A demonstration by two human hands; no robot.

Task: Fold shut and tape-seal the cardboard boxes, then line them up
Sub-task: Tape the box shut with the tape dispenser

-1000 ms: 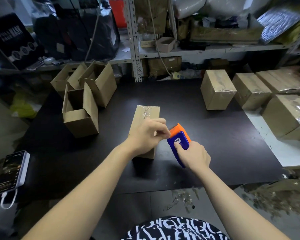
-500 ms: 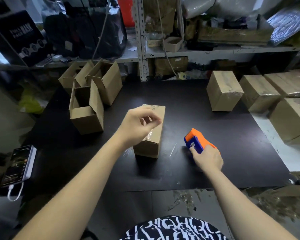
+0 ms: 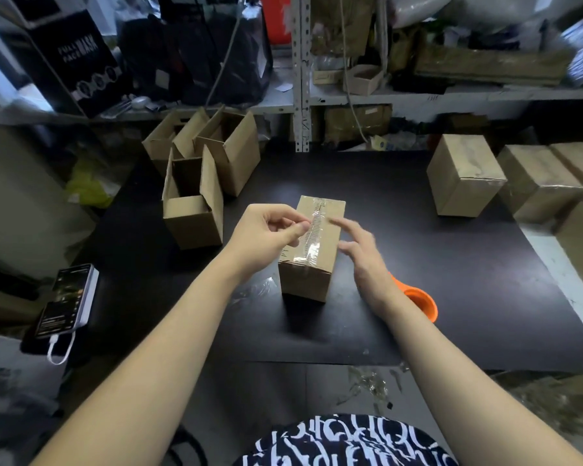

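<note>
We read "FULL FACE MASK" in pale letters on the black carton (image 3: 71,62), up on the shelf well left of the perforated metal upright (image 3: 300,79). The phone screen (image 3: 64,301) and the white shirt print (image 3: 344,442), both nearer than that upright, are unreadable to us.

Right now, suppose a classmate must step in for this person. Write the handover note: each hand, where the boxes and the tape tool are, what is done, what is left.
Left hand: fingers curled, thumb against forefinger at the clear tape strip; whether it holds tape is unclear.
Right hand: open, blurred, beside the centre box.
Orange tape dispenser: lying on the black table, behind the right wrist.
Done: centre box folded shut, top seam taped.
Left: set it with the sealed boxes at right; close and tape the open boxes at back left.
</note>
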